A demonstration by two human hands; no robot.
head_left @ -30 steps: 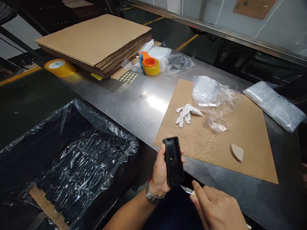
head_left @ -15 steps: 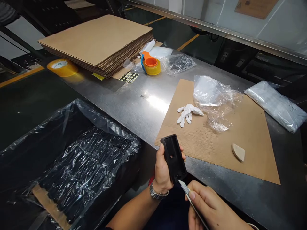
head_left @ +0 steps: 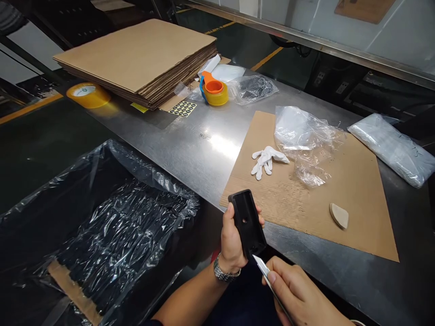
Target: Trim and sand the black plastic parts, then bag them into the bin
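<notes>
Grip: left hand [head_left: 234, 242] clasps hollow black rectangular part [head_left: 249, 231], right hand [head_left: 290, 283] pinches slim silver-bladed knife [head_left: 263, 268]; light, shallow strokes seem safest.

Left hand [head_left: 233, 244]: I'm seeing it clasping, thumb [head_left: 229, 218] pointing up.
Right hand [head_left: 294, 285]: I'm seeing it pinching, near the left.

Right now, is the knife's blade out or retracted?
Out: the bare blade juts past the fingers of the right hand, its tip near the lower end of the black part.
</notes>
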